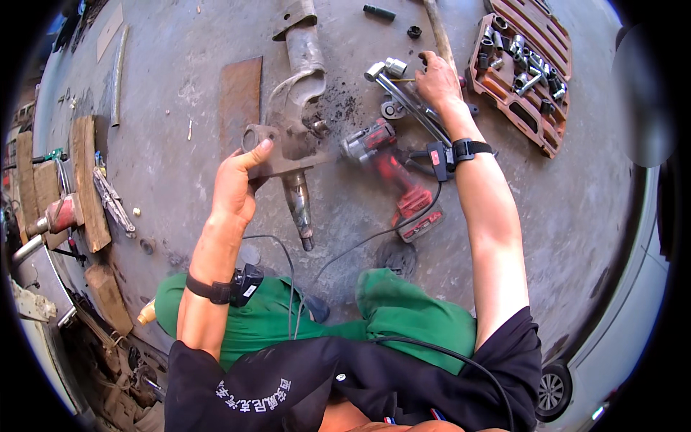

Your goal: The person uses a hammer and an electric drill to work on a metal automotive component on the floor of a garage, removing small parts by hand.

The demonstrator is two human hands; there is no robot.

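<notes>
My left hand [234,191] grips the edge of a heavy, grey metal knuckle-like part [299,155], with a tubular body and a tapered shaft toward me. My right hand [439,86] has its fingers curled beside a long wooden handle [436,25], over a thin rod; what they hold is unclear. Beneath and left of that hand lie long chrome socket tools [403,101]. A red-and-grey cordless impact wrench [410,201], partly blurred, rests between my arms.
An open socket case [547,133] lies upper right. A rusty plate [237,86] is behind the metal part. Wooden blocks [93,216] and assorted parts crowd the left. Cables [338,252] cross near my green-clad legs. A car [612,302] stands at the right edge.
</notes>
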